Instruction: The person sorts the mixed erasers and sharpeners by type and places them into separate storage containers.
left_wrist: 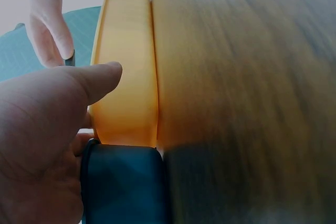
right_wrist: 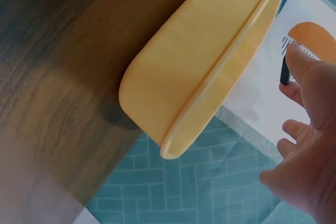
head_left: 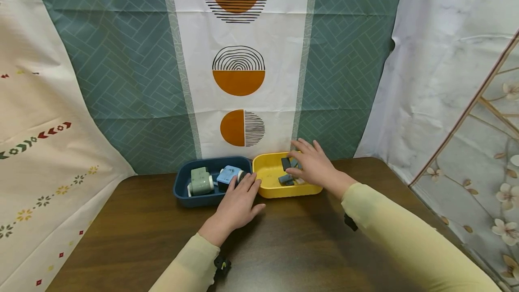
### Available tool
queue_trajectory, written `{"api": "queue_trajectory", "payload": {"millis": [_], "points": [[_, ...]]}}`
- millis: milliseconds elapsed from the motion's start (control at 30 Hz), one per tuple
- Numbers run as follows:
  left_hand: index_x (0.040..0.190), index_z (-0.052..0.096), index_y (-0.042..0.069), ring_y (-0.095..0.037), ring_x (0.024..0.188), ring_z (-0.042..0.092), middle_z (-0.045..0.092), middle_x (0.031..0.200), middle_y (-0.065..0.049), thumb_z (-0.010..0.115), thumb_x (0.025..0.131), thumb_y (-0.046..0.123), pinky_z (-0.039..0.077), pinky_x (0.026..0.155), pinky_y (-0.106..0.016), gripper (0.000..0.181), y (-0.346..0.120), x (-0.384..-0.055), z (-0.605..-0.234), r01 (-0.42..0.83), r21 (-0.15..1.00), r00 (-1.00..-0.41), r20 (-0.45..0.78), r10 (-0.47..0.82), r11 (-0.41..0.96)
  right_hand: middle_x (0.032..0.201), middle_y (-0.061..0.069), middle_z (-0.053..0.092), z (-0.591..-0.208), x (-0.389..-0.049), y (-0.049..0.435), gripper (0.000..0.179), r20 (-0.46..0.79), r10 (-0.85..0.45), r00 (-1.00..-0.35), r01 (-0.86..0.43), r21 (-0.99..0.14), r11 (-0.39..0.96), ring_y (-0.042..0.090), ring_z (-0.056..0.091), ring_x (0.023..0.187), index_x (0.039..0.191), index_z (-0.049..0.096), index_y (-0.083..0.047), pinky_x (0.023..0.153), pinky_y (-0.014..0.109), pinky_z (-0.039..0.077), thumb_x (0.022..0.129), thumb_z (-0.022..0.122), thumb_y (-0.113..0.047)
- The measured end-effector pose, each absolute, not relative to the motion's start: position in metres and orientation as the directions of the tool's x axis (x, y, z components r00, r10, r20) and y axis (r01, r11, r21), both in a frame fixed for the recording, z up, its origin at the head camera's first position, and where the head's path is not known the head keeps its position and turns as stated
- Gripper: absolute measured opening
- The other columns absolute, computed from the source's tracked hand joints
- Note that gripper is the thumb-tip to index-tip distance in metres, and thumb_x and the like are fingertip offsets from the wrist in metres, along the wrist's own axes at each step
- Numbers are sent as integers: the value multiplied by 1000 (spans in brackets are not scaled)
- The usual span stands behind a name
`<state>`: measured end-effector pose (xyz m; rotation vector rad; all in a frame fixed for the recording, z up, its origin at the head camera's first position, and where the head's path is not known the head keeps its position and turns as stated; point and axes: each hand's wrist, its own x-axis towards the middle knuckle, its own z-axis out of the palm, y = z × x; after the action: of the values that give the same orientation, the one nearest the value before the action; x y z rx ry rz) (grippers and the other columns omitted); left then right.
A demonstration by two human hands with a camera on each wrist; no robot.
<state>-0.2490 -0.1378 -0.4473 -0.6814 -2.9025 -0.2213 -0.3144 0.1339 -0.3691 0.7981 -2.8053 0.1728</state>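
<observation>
My right hand (head_left: 310,163) pinches a small dark rectangular piece (head_left: 285,164) between thumb and fingertips, above the yellow tray (head_left: 265,192). In the right wrist view that piece (right_wrist: 285,72) looks thin and dark, raised over the tray's rim; its exact kind I cannot tell. Several small blue-grey pieces (head_left: 285,180) lie in the yellow tray, partly hidden by the hand. My left hand (head_left: 239,202) has its fingers extended at the right end of the dark blue tray (head_left: 184,199), by the junction with the yellow one. In the left wrist view, its thumb (left_wrist: 105,80) overlaps the yellow wall.
Inside the blue tray lie a sage-green object (head_left: 200,181) with white round parts and a light-blue and black object (head_left: 228,177), partly covered by the left hand. Both trays stand side by side at the back of the brown table (head_left: 134,229), before a patterned cloth (head_left: 129,57).
</observation>
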Motion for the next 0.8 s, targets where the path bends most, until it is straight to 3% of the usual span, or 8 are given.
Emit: {"api": "queue_trajectory", "payload": {"millis": [800], "points": [[171,43,11,-29,168,23,29,181,-10,71,108,51,9,135,-63,80,-137,-250,-447,435,109,-895,160,416,894,177,16,35,-370,-333,131,56,191,-444,-875,-459,-40,888,40,19,167,151,67,-15,132,70,12,106,73,-48]]}}
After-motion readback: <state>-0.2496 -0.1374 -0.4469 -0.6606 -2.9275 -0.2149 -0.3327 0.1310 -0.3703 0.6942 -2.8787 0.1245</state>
